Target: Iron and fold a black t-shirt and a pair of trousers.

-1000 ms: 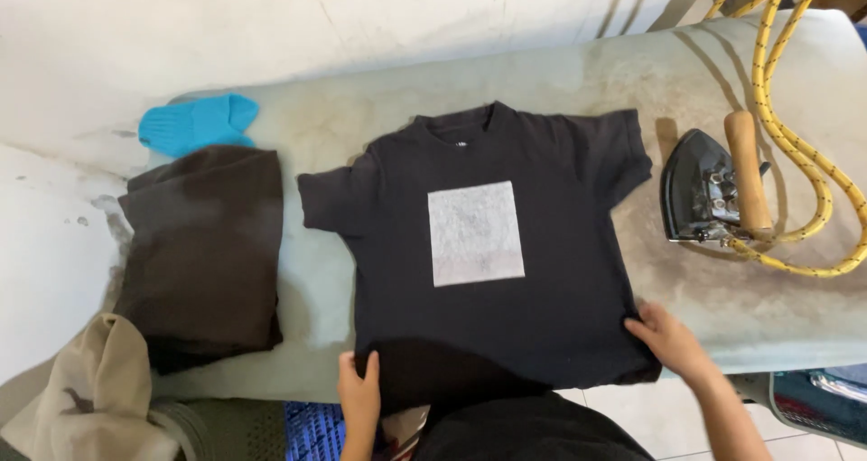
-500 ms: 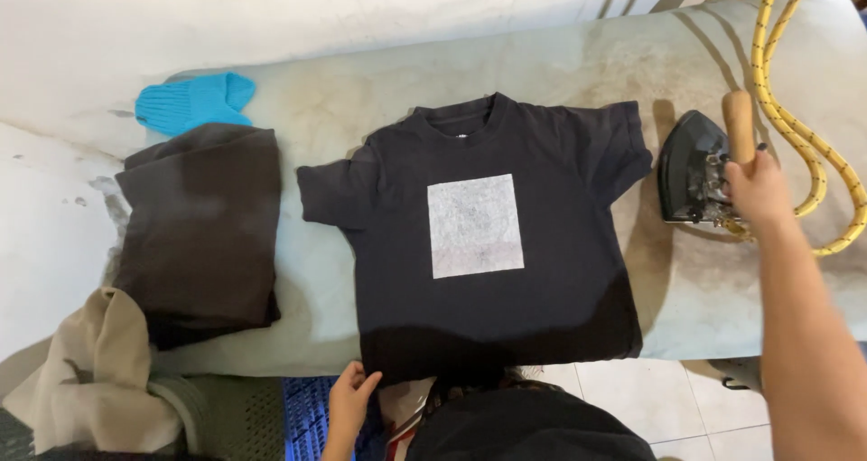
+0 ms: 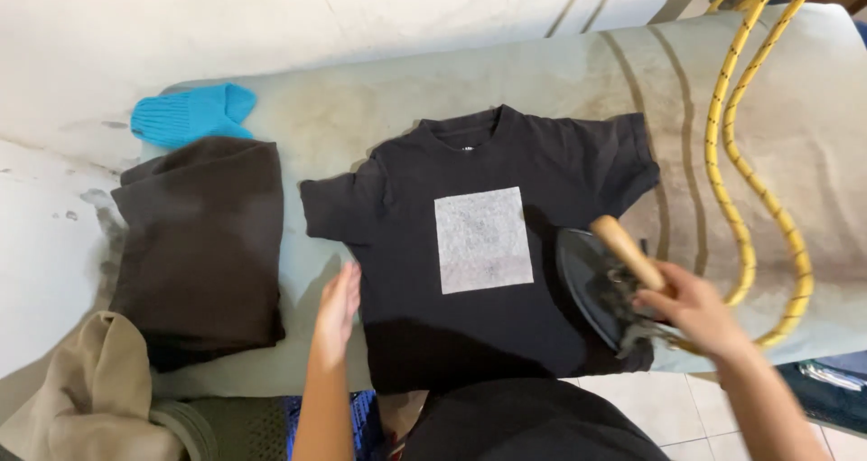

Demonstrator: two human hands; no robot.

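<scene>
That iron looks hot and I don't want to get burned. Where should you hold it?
Hold the iron by its wooden handle, probably the safest part. The handle sits on top, above the dark metal body, so a hand comes down from above and wraps around it. The right hand grips it that way at the near end, over the black shirt. Keep off the metal.

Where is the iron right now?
In the head view, the iron sits on the black T-shirt's right edge, gripped by the right hand, beside the yellow cord.
</scene>
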